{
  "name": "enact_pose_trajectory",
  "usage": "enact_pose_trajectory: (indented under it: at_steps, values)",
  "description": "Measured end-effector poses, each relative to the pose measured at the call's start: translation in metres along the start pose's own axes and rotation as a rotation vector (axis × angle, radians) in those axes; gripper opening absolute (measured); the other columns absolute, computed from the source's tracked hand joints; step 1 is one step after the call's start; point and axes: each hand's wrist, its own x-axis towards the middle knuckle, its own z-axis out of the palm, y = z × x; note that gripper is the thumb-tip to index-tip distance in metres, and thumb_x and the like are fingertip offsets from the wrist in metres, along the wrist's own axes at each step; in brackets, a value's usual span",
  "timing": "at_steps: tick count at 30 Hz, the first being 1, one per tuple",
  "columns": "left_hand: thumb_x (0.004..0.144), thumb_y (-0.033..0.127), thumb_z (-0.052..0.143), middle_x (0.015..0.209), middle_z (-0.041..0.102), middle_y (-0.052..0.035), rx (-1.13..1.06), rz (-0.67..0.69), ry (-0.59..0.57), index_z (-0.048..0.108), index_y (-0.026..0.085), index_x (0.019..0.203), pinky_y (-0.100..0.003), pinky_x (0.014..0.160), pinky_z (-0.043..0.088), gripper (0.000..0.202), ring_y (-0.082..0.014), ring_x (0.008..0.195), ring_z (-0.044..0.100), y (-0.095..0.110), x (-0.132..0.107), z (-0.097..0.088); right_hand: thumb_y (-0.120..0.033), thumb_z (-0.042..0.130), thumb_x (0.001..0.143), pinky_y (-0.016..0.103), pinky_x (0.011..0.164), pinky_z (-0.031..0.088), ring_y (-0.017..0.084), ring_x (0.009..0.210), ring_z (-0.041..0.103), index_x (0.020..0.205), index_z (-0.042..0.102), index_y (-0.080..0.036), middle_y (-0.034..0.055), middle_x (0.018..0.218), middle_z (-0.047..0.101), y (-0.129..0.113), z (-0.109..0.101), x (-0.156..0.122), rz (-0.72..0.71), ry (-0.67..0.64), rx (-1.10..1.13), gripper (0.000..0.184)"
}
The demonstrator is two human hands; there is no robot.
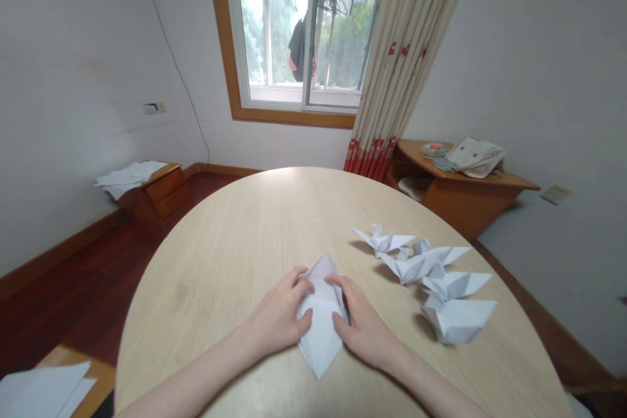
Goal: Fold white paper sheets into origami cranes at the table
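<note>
A sheet of white paper folded into a long diamond [320, 323] lies near the front of the round table, one point away from me and one toward me. My left hand [283, 310] grips its left edge, with thumb and fingertips resting on the top face. On the opposite edge, my right hand [363, 321] holds it the same way, thumb and index finger on top and the other fingers partly hidden. To the right stand several folded white paper cranes [455, 321] in a slanting row, wings spread.
The pale wooden round table [210, 274] fills the foreground. White sheets [44, 392] lie at the lower left, and more papers [130, 173] cover a small drawer cabinet [169, 191]. A corner desk [519, 177] with a cloth bag [475, 157] stands behind right, beside a curtain [406, 46].
</note>
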Motion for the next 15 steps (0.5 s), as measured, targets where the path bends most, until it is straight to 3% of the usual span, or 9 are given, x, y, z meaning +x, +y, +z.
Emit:
enact_pose_trajectory:
  at_steps: [6, 12, 15]
  values:
    - [0.086, 0.015, 0.047, 0.131, 0.048, -0.0115, 0.010, 0.032, 0.008, 0.059, 0.019, 0.100, -0.036, 0.098, 0.046, 0.018, -0.0238, 0.115, 0.056, -0.001, 0.001, 0.000, -0.016, 0.042, 0.090, 0.043, 0.091, 0.047, 0.025, 0.105, 0.056, 0.110, 0.054, -0.019, 0.0109, 0.108, 0.058, -0.010, -0.005, 0.001, -0.082, 0.009, -0.111, 0.024]
    - [0.086, 0.014, 0.046, 0.129, 0.051, -0.0125, 0.150, 0.021, -0.001, 0.061, 0.018, 0.103, -0.040, 0.096, 0.046, 0.023, -0.0262, 0.114, 0.055, 0.000, 0.002, 0.001, -0.010, 0.039, 0.090, 0.040, 0.080, 0.051, 0.024, 0.095, 0.057, 0.094, 0.058, -0.019, 0.0105, 0.101, 0.058, -0.016, -0.009, 0.002, -0.135, 0.009, -0.250, 0.021]
    - [0.088, 0.016, 0.046, 0.117, 0.058, -0.0112, 0.303, 0.029, 0.001, 0.063, 0.018, 0.098, -0.042, 0.091, 0.045, 0.020, -0.0266, 0.105, 0.056, 0.004, 0.003, -0.004, -0.010, 0.039, 0.090, 0.038, 0.077, 0.051, 0.024, 0.091, 0.057, 0.088, 0.055, -0.020, 0.0097, 0.095, 0.059, -0.014, -0.008, 0.002, -0.151, 0.027, -0.321, 0.019]
